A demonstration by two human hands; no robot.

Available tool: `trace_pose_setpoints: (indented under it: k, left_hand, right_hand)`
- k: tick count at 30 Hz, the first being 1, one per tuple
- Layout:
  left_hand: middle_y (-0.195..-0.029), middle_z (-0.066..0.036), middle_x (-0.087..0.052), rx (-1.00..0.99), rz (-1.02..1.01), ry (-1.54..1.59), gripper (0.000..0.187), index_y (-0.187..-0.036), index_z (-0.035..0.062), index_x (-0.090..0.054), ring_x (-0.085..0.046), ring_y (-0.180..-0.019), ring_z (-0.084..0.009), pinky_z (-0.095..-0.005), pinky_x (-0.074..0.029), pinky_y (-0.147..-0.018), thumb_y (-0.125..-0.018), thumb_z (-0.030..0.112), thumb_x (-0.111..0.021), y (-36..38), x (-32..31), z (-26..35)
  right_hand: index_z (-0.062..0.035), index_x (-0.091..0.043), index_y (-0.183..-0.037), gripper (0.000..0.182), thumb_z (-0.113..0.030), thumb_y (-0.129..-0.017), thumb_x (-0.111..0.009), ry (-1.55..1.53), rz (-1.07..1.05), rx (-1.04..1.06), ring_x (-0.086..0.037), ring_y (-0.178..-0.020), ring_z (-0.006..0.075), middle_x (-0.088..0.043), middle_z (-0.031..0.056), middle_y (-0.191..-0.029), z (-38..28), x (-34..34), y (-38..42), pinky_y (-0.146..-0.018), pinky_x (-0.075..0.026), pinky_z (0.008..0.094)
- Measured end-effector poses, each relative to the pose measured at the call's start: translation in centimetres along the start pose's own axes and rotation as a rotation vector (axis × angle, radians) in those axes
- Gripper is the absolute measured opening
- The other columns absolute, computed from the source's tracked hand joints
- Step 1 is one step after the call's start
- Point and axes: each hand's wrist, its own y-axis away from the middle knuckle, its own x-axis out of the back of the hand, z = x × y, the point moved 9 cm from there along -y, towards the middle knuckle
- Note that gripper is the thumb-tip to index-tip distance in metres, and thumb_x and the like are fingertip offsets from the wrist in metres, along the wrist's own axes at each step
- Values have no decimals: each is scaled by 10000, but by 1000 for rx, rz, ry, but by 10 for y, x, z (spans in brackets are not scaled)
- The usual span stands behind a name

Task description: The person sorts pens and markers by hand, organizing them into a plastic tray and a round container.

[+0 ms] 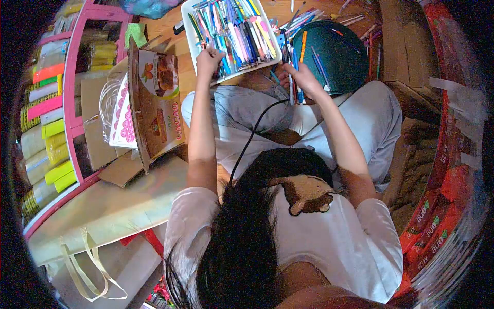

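A white tray point(197, 51) full of pens and markers point(236, 44) stands on the wooden floor in front of my crossed legs. My left hand point(210, 61) reaches over the tray's near left corner, its fingers closed among the pens; what they grip, if anything, is hidden. Between tray and right knee, my right hand point(302, 81) is wrapped round a small bunch of pens point(295, 64), held roughly upright. Close beside it is a round dark green lid or basin point(342, 56), with a few pens lying on it, one of them orange point(304, 46).
Loose pens and pencils point(309, 18) lie scattered on the floor behind the green round thing. A cardboard box marked CACAO point(159, 108) stands left, near a pink shelf point(77, 67) of rolled goods. Red paper packs point(424, 232) and cardboard point(406, 46) line the right. A black cord point(252, 131) crosses my lap.
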Motion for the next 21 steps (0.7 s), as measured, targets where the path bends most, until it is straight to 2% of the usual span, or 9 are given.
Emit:
trace_pose_setpoints:
  k: [3, 7, 8, 11, 13, 14, 16, 19, 21]
  left_hand:
    - [-624, -102, -604, -174, 162, -93, 288, -770, -14, -622, -592, -588, -192, -303, -454, -564, -598, 181, -744, 15, 6, 15]
    - [-613, -102, -598, -200, 280, -51, 283, -780, -14, -621, -589, -579, -206, -302, -458, -582, -598, 171, -735, 29, 14, 28]
    - [-630, -101, -608, -178, 292, 3, 257, -780, -7, -623, -595, -592, -195, -296, -459, -587, -631, 182, -713, 31, 15, 30]
    - [-661, -104, -622, -202, 149, 227, 233, -783, -5, -627, -605, -618, -185, -294, -458, -592, -684, 201, -675, 43, 2, 59]
    - [-729, -128, -633, -397, -157, 198, 248, -830, 8, -642, -587, -662, -108, -266, -455, -590, -760, 245, -618, 58, -33, 93]
    - [-742, -112, -633, -369, -369, 106, 289, -846, 23, -649, -563, -670, -83, -247, -450, -582, -788, 299, -593, 69, -63, 91]
    - [-685, -68, -624, -161, -609, 571, 336, -817, 27, -659, -555, -631, -87, -242, -444, -562, -791, 354, -586, 101, -105, 101]
    - [-614, -34, -600, -170, -622, 317, 350, -777, 20, -665, -539, -567, -90, -243, -439, -530, -779, 364, -602, 112, -100, 112]
    - [-573, -32, -587, -254, -592, 315, 324, -748, -4, -661, -513, -508, -90, -248, -427, -495, -741, 319, -645, 116, -100, 118]
  right_hand:
    - [20, -477, -951, 278, -245, -875, -450, -32, -12, -69, -585, -663, 179, -583, 117, -770, -5, -2, 7, -564, -477, 279]
    - [22, -489, -939, 283, -251, -871, -461, -164, -21, -137, -586, -674, 175, -589, 120, -784, -23, -11, 22, -584, -478, 274]
    - [23, -493, -935, 284, -253, -870, -465, -187, -22, -133, -586, -674, 174, -590, 120, -788, -21, -10, 21, -590, -478, 272]
    - [19, -502, -934, 282, -254, -869, -474, -193, -90, -19, -586, -680, 175, -591, 109, -792, -16, -13, 11, -617, -479, 275]
    - [14, -505, -946, 280, -254, -870, -475, -261, -44, -3, -584, -684, 174, -589, 97, -797, -8, -11, 5, -629, -479, 281]
    - [12, -507, -952, 280, -254, -870, -476, -293, -21, 6, -584, -687, 173, -587, 92, -800, -6, -9, 3, -635, -479, 284]
    - [11, -507, -958, 275, -248, -874, -470, -287, 71, 30, -584, -703, 173, -587, 90, -810, -18, -3, 9, -639, -482, 286]
    - [10, -500, -981, 284, -253, -880, -459, -333, 75, 28, -582, -734, 163, -588, 89, -820, -23, 1, 9, -637, -485, 283]
    - [8, -496, -992, 292, -259, -882, -456, -351, 69, 23, -580, -733, 154, -587, 86, -815, -30, 1, 12, -628, -484, 278]
